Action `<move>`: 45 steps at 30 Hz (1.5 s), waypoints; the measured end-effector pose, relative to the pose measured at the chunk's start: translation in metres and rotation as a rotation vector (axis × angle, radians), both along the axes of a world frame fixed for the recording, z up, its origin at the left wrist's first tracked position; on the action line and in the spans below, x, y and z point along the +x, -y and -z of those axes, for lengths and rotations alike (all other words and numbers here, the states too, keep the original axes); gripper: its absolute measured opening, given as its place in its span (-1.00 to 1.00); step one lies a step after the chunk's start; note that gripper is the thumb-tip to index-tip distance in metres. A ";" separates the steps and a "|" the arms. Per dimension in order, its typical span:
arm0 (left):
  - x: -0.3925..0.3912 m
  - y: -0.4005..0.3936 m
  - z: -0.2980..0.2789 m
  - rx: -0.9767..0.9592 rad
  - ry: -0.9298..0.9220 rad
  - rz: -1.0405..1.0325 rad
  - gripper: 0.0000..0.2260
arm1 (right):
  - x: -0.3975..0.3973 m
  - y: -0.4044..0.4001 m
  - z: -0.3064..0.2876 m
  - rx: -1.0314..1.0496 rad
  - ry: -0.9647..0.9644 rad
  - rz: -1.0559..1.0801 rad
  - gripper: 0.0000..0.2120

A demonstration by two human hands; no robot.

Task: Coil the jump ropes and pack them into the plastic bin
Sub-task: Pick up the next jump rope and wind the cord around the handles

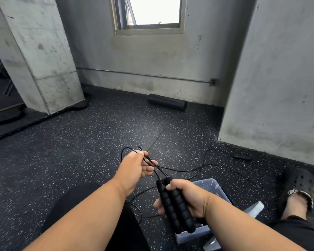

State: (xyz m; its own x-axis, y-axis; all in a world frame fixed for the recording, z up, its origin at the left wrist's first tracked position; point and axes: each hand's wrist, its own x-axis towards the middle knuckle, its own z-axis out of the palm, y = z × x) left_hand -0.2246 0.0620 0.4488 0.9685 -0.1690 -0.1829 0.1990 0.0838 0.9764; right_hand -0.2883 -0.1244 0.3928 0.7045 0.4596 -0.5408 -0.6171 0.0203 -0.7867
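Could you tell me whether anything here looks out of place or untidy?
Yes: a second jump rope sprawls loose across the floor, its handle lying by the wall, uncoiled. The plastic bin sits under the right hand, partly hidden.

Bare forearms without sleeves, black trousers point(123, 223), black perforated clog point(301, 182) with a chain-trimmed strap

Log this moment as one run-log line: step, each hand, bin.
step: coiling rope | right hand: grips both foam handles | left hand: pinches cord loops | plastic bin: on floor beneath right hand
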 end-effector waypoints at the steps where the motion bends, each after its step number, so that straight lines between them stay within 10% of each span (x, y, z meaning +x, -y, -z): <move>1: -0.001 -0.001 0.000 0.007 0.000 0.006 -0.78 | 0.000 -0.001 0.001 0.009 -0.001 0.020 -0.40; 12: 0.001 -0.006 0.006 0.091 -0.030 0.011 -0.81 | -0.002 -0.008 -0.001 0.032 0.051 0.070 -0.57; 18: 0.004 -0.031 0.002 0.828 0.193 -0.089 -0.40 | 0.000 -0.007 -0.024 -0.487 0.322 -0.089 -0.80; 21: -0.005 -0.016 0.001 0.841 0.394 0.325 -0.52 | 0.005 -0.003 -0.050 -0.913 0.562 -0.288 -0.82; 26: -0.014 -0.006 0.016 0.875 0.105 0.622 -0.16 | 0.008 0.000 -0.065 -1.216 0.804 -0.253 -0.62; 37: -0.014 -0.014 0.002 0.748 0.271 0.589 -0.58 | 0.007 0.029 -0.077 -1.435 0.826 -0.273 -0.72; 45: -0.023 0.003 0.016 1.113 0.341 0.581 -0.55 | 0.008 0.016 -0.067 -1.508 0.990 -0.357 -0.65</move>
State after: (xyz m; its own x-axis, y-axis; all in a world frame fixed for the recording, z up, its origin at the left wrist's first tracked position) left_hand -0.2479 0.0585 0.4328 0.8303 -0.4950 -0.2560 -0.3386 -0.8129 0.4738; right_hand -0.2806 -0.1401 0.4599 0.9728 0.2163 -0.0828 0.2133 -0.9760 -0.0435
